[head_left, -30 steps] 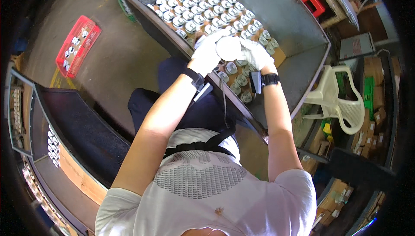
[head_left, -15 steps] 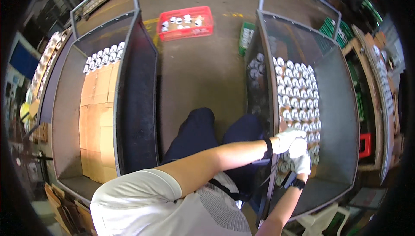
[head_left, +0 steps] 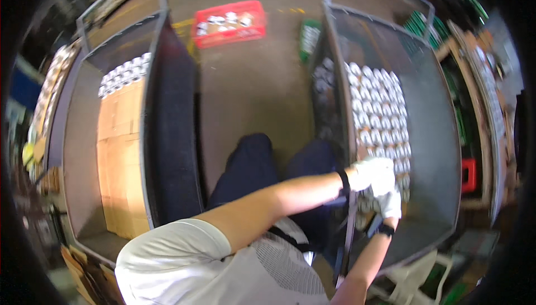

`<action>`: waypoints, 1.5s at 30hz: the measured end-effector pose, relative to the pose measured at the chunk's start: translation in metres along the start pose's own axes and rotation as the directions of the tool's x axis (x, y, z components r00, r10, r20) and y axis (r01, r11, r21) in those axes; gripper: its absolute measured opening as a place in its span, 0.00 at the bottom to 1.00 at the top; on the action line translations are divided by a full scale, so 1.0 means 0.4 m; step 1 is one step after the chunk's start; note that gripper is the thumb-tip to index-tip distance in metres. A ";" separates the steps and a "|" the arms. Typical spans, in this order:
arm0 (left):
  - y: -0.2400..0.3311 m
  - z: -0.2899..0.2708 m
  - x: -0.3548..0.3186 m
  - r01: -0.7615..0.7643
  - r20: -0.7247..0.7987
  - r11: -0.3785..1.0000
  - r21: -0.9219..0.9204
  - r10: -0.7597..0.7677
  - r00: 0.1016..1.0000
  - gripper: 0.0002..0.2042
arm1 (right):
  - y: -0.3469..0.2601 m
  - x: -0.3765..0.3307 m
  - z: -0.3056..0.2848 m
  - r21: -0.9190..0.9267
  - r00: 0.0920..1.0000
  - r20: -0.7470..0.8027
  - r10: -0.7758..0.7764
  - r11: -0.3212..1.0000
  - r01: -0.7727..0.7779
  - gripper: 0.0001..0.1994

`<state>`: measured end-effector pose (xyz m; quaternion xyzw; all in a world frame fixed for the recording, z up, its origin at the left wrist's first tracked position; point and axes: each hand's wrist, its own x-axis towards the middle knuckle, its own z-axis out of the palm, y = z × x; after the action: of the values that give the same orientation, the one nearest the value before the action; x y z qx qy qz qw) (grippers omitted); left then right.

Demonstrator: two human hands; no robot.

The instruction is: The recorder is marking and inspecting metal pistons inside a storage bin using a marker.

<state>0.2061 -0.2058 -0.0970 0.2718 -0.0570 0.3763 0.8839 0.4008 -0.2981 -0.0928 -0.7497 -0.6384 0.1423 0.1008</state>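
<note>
Both of my hands wear white gloves and meet over the near half of the right-hand metal bin (head_left: 430,204). Between them is a bright, pale round part (head_left: 383,182), its detail washed out by glare. My left hand (head_left: 364,172) closes on it from the left. From the near side my right hand (head_left: 390,204) grips it, fingers curled. Below them stand rows of silvery round metal parts (head_left: 381,107) with dark openings. A dark flat object (head_left: 375,225) lies by my right wrist; its kind is unclear.
At left, another metal bin (head_left: 78,154) has cardboard sheets (head_left: 120,154) and several silvery parts (head_left: 124,76) at its far end. A red crate (head_left: 230,36) with parts and a green crate (head_left: 310,39) stand on the floor ahead. A pale plastic chair (head_left: 410,280) is behind the right bin.
The whole view has shifted slightly, with the bins and crates now a little higher and further left. My hands stay together on the round part, which has tilted between them.
</note>
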 end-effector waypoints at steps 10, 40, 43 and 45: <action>0.091 0.026 0.011 0.165 -0.176 0.778 0.606 -0.072 0.982 0.19 | -0.078 -0.012 -0.089 0.957 0.950 0.213 0.227 0.145 -0.250 0.15; 0.101 0.050 0.019 0.254 -0.279 0.417 0.873 -0.003 0.960 0.20 | -0.241 0.021 -0.100 0.243 0.973 -0.215 -0.089 0.960 0.141 0.46; 0.084 0.007 0.011 0.003 -0.006 0.247 0.969 0.012 1.000 0.18 | -0.139 0.079 -0.091 0.313 0.985 -0.168 -0.035 0.946 0.087 0.32; 0.061 -0.065 0.000 0.143 -0.134 0.693 0.707 -0.067 0.989 0.19 | -0.072 0.111 -0.120 0.479 0.993 -0.090 0.072 0.877 -0.021 0.26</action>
<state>0.1866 -0.1784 -0.1082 0.5773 0.1523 0.3305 0.7309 0.3969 -0.2483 -0.0417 -0.7233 -0.5592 0.2578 0.3124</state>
